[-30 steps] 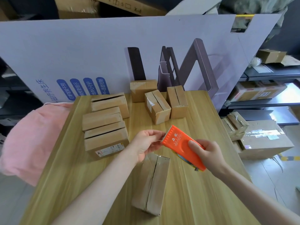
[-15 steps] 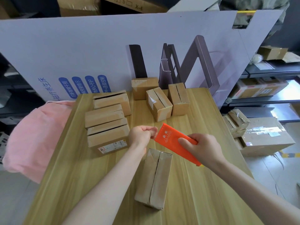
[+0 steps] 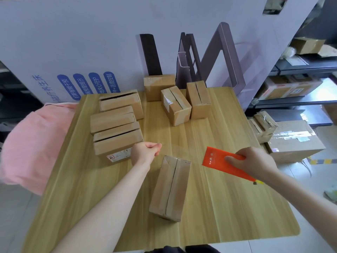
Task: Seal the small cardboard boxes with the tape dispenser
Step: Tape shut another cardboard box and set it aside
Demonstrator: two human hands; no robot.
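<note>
A small cardboard box (image 3: 169, 187) lies on the wooden table (image 3: 228, 207) in front of me, its top seam running away from me. My right hand (image 3: 253, 163) grips the orange tape dispenser (image 3: 217, 159) to the right of the box, above the table. My left hand (image 3: 144, 152) hovers just left of the box's far end with thumb and forefinger pinched together. The clear tape it seems to hold is barely visible.
Several flat boxes (image 3: 114, 121) are grouped at the table's left, and three more boxes (image 3: 176, 105) stand at the back. A large white printed carton (image 3: 91, 42) walls off the rear. A pink cloth (image 3: 31, 143) lies at the left edge; parcels (image 3: 291, 139) and shelves sit on the right.
My hands met at the dispenser's front edge, then drew apart. The dispenser moved right and lower, the left hand moved left with its fingers still pinched.
</note>
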